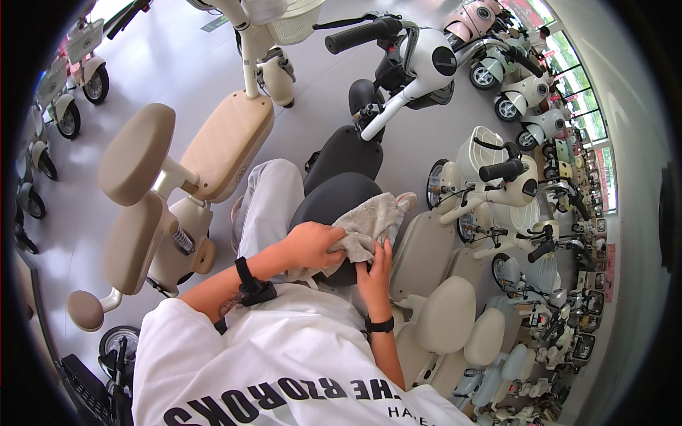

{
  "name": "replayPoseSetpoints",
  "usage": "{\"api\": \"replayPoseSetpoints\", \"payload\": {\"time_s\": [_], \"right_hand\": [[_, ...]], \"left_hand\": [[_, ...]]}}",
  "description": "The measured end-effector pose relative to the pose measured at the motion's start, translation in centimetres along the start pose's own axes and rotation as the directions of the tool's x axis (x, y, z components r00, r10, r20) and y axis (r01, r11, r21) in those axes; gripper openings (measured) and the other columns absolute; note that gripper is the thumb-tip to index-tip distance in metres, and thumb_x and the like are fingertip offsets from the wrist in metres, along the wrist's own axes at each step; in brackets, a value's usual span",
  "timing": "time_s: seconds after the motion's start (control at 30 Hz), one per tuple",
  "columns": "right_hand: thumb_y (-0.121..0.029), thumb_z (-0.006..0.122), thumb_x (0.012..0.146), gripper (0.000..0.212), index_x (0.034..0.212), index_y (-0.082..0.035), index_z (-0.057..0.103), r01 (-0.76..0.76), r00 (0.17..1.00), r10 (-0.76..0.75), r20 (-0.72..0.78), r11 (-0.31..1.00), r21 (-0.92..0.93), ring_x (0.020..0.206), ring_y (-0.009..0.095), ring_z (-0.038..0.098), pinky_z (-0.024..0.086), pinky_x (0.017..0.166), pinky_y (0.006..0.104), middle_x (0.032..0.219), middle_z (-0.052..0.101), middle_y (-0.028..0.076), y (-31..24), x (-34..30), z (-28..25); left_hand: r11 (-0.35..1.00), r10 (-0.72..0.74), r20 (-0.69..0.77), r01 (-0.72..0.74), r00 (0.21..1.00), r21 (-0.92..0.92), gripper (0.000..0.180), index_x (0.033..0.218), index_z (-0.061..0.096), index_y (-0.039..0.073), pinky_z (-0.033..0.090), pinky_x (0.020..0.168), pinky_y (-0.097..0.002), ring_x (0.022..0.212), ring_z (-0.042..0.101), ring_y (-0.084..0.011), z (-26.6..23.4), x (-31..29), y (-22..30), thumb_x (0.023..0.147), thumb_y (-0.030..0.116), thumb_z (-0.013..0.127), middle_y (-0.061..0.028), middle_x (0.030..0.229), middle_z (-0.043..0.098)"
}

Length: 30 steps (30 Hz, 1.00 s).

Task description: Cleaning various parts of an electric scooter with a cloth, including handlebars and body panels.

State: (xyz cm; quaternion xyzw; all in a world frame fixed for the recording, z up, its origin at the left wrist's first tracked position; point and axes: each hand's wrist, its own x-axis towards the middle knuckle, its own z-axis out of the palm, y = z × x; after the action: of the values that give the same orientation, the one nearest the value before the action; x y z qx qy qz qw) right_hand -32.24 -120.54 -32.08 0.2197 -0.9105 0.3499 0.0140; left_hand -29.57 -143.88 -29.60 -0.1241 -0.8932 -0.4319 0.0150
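A beige cleaning cloth (366,220) lies bunched between my two hands, over the black seat (332,195) of a scooter right in front of me. My left hand (316,246) is closed on the cloth's left part, its fingertips tucked into the folds. On the cloth's lower right edge, my right hand (376,270) pinches the fabric between thumb and fingers. Part of the cloth hangs down beside my left wrist. Beyond the seat are the scooter's black footboard (344,153) and its white handlebar head (430,64) with a black grip.
A beige scooter with brown seats (138,153) stands close on my left. Cream scooters with padded seats (445,314) and a white basket (479,153) crowd my right. More scooters line the far right by the windows, and others stand at the far left on the grey floor (170,53).
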Motion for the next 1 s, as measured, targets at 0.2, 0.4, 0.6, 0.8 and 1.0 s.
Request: {"api": "replayPoseSetpoints", "payload": {"time_s": [0.2, 0.4, 0.6, 0.8, 1.0], "right_hand": [[-0.016, 0.070, 0.088, 0.052, 0.135, -0.005, 0.049, 0.017, 0.999, -0.018, -0.048, 0.999, -0.028, 0.131, 0.046, 0.040, 0.035, 0.109, 0.0508, 0.148, 0.037, 0.027, -0.4, 0.6, 0.3], [-0.013, 0.073, 0.084, 0.047, 0.126, -0.005, 0.052, 0.035, 0.994, -0.040, -0.100, 0.998, -0.054, 0.125, 0.046, 0.044, 0.039, 0.105, 0.0506, 0.143, 0.041, 0.026, -0.2, 1.8, 0.8], [-0.009, 0.076, 0.079, 0.039, 0.112, -0.005, 0.054, 0.002, 0.995, 0.020, -0.096, 0.975, 0.222, 0.128, 0.042, 0.048, 0.045, 0.102, 0.0441, 0.142, 0.044, 0.025, 2.6, 6.2, 1.4], [-0.005, 0.074, 0.080, 0.035, 0.108, -0.005, 0.053, -0.030, 0.990, 0.073, -0.121, 0.944, 0.329, 0.130, 0.038, 0.048, 0.044, 0.104, 0.0420, 0.145, 0.044, 0.020, 2.4, 5.5, 1.3], [-0.003, 0.075, 0.077, 0.034, 0.105, -0.006, 0.056, -0.056, 0.988, 0.101, -0.114, 0.935, 0.350, 0.134, 0.039, 0.046, 0.041, 0.107, 0.0418, 0.147, 0.044, 0.021, 0.9, 4.5, 1.4]], "left_hand": [[0.997, 0.050, -0.098, -0.056, 0.994, -0.054, 0.030, 0.104, 0.065, 0.005, 0.051, 0.065, -0.0473, 0.075, 0.065, -0.0387, -0.2, -0.3, -0.5, 0.082, 0.025, 0.069, -0.0173, 0.079, 0.066], [0.999, 0.016, -0.103, -0.020, 0.995, -0.043, 0.029, 0.101, 0.065, 0.005, 0.051, 0.065, -0.0469, 0.075, 0.065, -0.0389, -0.4, -0.4, -0.4, 0.082, 0.026, 0.070, -0.0172, 0.080, 0.066], [0.998, -0.060, -0.076, 0.058, 0.995, -0.032, 0.029, 0.102, 0.065, 0.005, 0.051, 0.066, -0.0470, 0.076, 0.065, -0.0391, -0.4, 0.1, -0.2, 0.083, 0.027, 0.069, -0.0165, 0.082, 0.067], [0.999, -0.041, -0.057, 0.040, 0.998, -0.022, 0.030, 0.104, 0.065, 0.004, 0.050, 0.065, -0.0465, 0.077, 0.065, -0.0395, -0.6, -0.1, 0.2, 0.083, 0.026, 0.070, -0.0172, 0.083, 0.067], [0.996, -0.063, -0.098, 0.056, 0.993, -0.072, 0.029, 0.105, 0.065, 0.004, 0.050, 0.063, -0.0445, 0.074, 0.065, -0.0395, -0.8, -1.6, 0.4, 0.084, 0.023, 0.071, -0.0185, 0.080, 0.066]]}}
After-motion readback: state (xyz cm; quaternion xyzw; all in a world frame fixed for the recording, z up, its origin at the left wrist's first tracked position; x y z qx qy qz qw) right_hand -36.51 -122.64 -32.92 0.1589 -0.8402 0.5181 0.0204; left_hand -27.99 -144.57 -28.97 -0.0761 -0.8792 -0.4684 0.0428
